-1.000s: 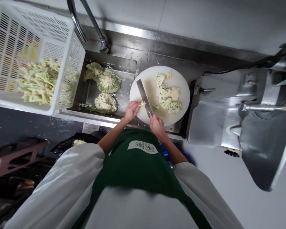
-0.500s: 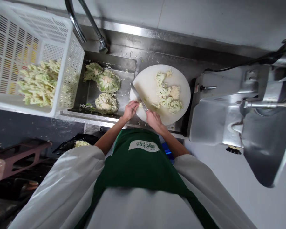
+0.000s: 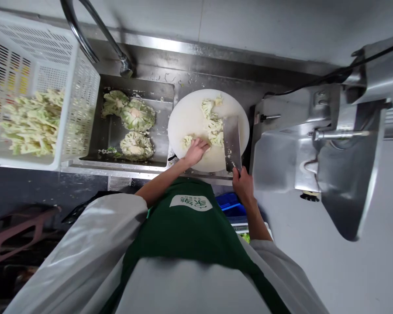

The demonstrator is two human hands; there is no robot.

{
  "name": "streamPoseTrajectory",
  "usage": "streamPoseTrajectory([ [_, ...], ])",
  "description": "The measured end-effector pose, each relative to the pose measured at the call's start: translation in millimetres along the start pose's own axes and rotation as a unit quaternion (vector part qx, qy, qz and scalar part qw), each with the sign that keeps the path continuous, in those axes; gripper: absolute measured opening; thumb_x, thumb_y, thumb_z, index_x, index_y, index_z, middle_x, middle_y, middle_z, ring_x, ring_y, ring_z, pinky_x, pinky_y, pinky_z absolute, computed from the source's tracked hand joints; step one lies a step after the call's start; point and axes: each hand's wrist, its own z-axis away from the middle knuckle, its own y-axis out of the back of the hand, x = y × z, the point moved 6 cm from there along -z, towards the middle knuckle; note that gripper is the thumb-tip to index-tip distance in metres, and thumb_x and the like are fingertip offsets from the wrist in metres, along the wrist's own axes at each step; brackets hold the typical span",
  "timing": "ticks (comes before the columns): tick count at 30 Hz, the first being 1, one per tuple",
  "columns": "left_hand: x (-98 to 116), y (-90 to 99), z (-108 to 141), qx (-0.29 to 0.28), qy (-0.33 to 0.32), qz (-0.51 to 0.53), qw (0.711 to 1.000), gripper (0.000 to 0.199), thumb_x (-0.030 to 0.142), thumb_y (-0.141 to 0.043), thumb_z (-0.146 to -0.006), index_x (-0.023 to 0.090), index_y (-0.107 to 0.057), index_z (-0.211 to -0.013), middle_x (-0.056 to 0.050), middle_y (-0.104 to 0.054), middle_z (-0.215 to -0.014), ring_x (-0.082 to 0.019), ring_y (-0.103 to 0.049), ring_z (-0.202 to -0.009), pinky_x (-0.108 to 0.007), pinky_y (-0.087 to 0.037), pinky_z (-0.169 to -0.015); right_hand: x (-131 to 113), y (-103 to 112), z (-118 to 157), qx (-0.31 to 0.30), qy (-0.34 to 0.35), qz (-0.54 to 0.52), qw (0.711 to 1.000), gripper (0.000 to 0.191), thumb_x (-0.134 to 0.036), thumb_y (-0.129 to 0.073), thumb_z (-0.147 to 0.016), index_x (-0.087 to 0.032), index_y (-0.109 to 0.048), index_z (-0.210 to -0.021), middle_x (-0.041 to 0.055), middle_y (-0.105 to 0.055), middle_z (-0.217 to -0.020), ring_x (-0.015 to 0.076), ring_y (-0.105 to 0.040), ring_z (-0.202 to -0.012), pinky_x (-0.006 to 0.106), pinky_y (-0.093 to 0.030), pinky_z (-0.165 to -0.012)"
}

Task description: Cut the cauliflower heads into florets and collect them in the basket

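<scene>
My right hand is closed round the handle of a cleaver, whose broad blade lies over the right part of a round white cutting board. Cut cauliflower florets sit in a column just left of the blade, which hides part of the board. My left hand rests low on the board, fingers stretched toward the florets. A small cauliflower piece lies beside its knuckles. Crumbs of cauliflower cling to the blade.
Left of the board, a steel sink holds cauliflower heads under a faucet. A white plastic basket with cut cauliflower stands further left. A metal slicing machine is close on the right. Below sits a blue bin.
The cleaver has swung from the board's left side to its right, beside the florets. My left hand has moved right onto the board. The view has shifted slightly.
</scene>
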Motion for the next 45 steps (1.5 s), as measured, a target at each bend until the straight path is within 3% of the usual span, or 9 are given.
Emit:
streamPoseTrajectory([
  [4, -5, 2.0, 24, 0.01, -0.029, 0.06, 0.998, 0.029, 0.02, -0.045, -0.1, 0.022, -0.068, -0.119, -0.012, -0.065, -0.12, -0.025, -0.061, -0.111, -0.046, -0.056, -0.097, 17, -12, 28, -0.056, 0.013, 0.021, 0.998, 0.029, -0.031, -0.038, -0.107, -0.012, -0.06, -0.109, 0.0114, -0.072, -0.078, 0.0223, -0.064, -0.068, 0.029, -0.03, -0.062],
  [8, -7, 10.8, 40, 0.069, 0.005, 0.098, 0.993, 0.027, 0.036, -0.054, -0.1, 0.021, -0.066, -0.119, -0.012, -0.065, -0.115, -0.023, -0.064, -0.111, -0.042, -0.057, -0.098, 15, -28, 45, -0.12, 0.052, 0.052, 0.99, 0.026, -0.03, -0.038, -0.107, -0.014, -0.059, -0.108, 0.0097, -0.071, -0.077, 0.021, -0.065, -0.067, 0.03, -0.031, -0.061],
  [15, 0, 11.9, 28, 0.096, 0.046, 0.109, 0.988, 0.029, 0.04, -0.048, -0.104, 0.018, -0.067, -0.102, -0.011, -0.069, -0.1, -0.021, -0.066, -0.099, -0.039, -0.058, -0.091, 0, -43, 51, -0.148, 0.072, 0.067, 0.984, 0.029, -0.033, -0.031, -0.11, -0.016, -0.055, -0.111, 0.0103, -0.072, -0.081, 0.0241, -0.07, -0.074, 0.03, -0.035, -0.063],
  [26, -6, 9.9, 22, 0.096, 0.04, 0.108, 0.989, 0.019, 0.032, -0.053, -0.102, 0.018, -0.067, -0.1, -0.01, -0.07, -0.101, -0.021, -0.068, -0.097, -0.038, -0.058, -0.089, -19, -40, 45, -0.196, 0.068, 0.07, 0.976, 0.032, -0.03, -0.025, -0.11, -0.014, -0.051, -0.117, 0.0138, -0.073, -0.088, 0.0276, -0.073, -0.081, 0.032, -0.043, -0.069],
  [36, -17, 13.4, 34, 0.054, 0.004, 0.065, 0.996, 0.011, 0.027, -0.057, -0.098, 0.021, -0.067, -0.098, -0.009, -0.069, -0.099, -0.023, -0.065, -0.095, -0.043, -0.056, -0.09, -44, -53, 3, -0.18, 0.089, 0.027, 0.979, 0.033, -0.031, -0.03, -0.109, -0.012, -0.056, -0.118, 0.0156, -0.072, -0.094, 0.0262, -0.071, -0.088, 0.031, -0.044, -0.075],
  [38, -22, 29.6, 39, 0.11, 0.029, 0.016, 0.993, 0.014, 0.034, -0.064, -0.095, 0.022, -0.068, -0.101, -0.011, -0.07, -0.107, -0.027, -0.063, -0.103, -0.05, -0.051, -0.097, -39, -50, 2, -0.161, 0.084, 0.016, 0.983, 0.033, -0.032, -0.032, -0.109, -0.012, -0.057, -0.117, 0.0143, -0.072, -0.09, 0.0263, -0.071, -0.085, 0.031, -0.043, -0.073],
  [41, -30, 51.5, 42, 0.203, 0.104, -0.044, 0.973, 0.046, 0.05, -0.076, -0.085, 0.021, -0.067, -0.119, -0.018, -0.059, -0.136, -0.04, -0.048, -0.13, -0.062, -0.039, -0.108, -18, -39, 8, -0.105, 0.05, -0.006, 0.993, 0.034, -0.034, -0.034, -0.108, -0.012, -0.059, -0.115, 0.0137, -0.072, -0.086, 0.0263, -0.07, -0.081, 0.031, -0.042, -0.071],
  [43, -26, 44.8, 36, 0.167, 0.101, -0.052, 0.979, 0.065, 0.059, -0.078, -0.079, 0.022, -0.064, -0.13, -0.021, -0.049, -0.148, -0.047, -0.036, -0.14, -0.066, -0.033, -0.109, -2, -32, 15, -0.066, 0.016, -0.031, 0.997, 0.035, -0.035, -0.034, -0.108, -0.011, -0.059, -0.116, 0.0143, -0.072, -0.086, 0.0266, -0.07, -0.079, 0.031, -0.042, -0.07],
  [45, -16, 24.2, 25, 0.088, 0.065, -0.051, 0.993, 0.068, 0.062, -0.078, -0.079, 0.025, -0.063, -0.134, -0.02, -0.049, -0.149, -0.05, -0.035, -0.14, -0.066, -0.032, -0.106, 12, -29, 21, -0.037, -0.015, -0.058, 0.998, 0.036, -0.036, -0.035, -0.107, -0.011, -0.059, -0.118, 0.0153, -0.073, -0.087, 0.0272, -0.069, -0.08, 0.031, -0.041, -0.07],
])
